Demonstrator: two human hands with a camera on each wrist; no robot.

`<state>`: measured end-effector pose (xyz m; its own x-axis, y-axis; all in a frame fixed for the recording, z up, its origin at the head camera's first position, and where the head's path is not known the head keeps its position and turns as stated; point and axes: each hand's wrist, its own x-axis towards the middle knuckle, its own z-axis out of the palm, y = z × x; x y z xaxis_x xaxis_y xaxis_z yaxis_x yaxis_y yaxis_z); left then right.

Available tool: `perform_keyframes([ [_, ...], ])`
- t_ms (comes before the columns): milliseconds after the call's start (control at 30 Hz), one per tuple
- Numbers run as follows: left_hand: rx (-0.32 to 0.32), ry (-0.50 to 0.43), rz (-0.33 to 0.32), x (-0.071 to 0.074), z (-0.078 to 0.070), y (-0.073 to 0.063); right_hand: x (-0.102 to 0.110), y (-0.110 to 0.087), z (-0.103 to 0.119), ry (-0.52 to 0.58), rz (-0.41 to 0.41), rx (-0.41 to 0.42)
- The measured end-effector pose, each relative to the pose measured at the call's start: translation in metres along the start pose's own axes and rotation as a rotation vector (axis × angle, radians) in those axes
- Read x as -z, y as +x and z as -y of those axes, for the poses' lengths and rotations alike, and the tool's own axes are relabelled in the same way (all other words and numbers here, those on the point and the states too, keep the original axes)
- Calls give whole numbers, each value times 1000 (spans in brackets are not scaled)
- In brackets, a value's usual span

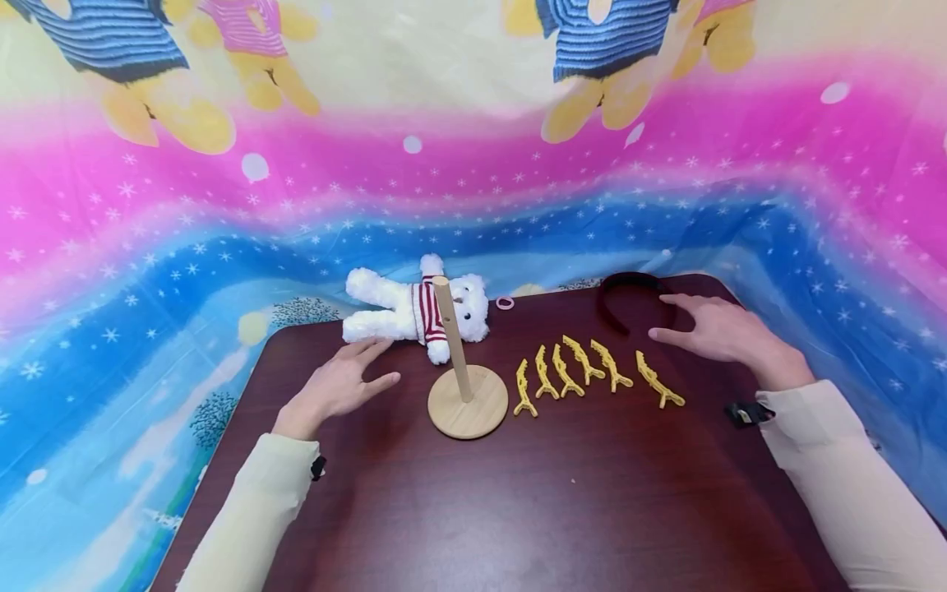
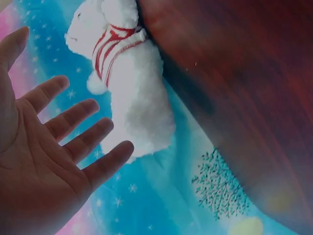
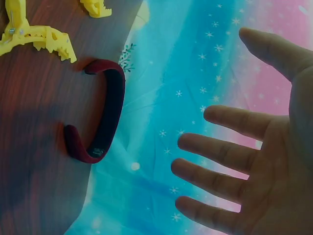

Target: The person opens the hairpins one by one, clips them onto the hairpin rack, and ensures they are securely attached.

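My left hand (image 1: 333,386) is held with fingers spread near the legs of a white teddy bear (image 1: 392,312) in a red-striped sweater. The left wrist view shows its palm (image 2: 44,171) with nothing in it, beside the bear (image 2: 139,98). On the right, my other hand (image 1: 721,329) reaches toward a dark red headband (image 1: 610,308), fingers extended. In the right wrist view that hand (image 3: 254,161) is spread and holds nothing, apart from the headband (image 3: 115,98). Between the hands stands a wooden post on a round base (image 1: 468,415).
Several yellow hair clips (image 1: 568,370) lie in a row right of the wooden stand, one (image 1: 658,380) set apart. A small pink ring (image 1: 505,302) lies by the bear's head. Patterned cloth (image 1: 473,181) hangs behind the dark brown table (image 1: 473,510).
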<state>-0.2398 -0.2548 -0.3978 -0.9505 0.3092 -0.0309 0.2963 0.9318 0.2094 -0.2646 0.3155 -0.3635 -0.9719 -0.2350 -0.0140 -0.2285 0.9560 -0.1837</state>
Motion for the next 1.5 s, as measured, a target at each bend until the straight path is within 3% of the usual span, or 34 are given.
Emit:
perform_keyframes([
  [567,-113,-90,-32,-22,-12,3,-20,-9,-5,110,2,57],
  [1200,-186,-154,14,-53,-18,9,-52,-16,-14,150,64,37],
  [1500,-175,-165,51,-62,-21,11,-63,-18,-18,164,79,40],
])
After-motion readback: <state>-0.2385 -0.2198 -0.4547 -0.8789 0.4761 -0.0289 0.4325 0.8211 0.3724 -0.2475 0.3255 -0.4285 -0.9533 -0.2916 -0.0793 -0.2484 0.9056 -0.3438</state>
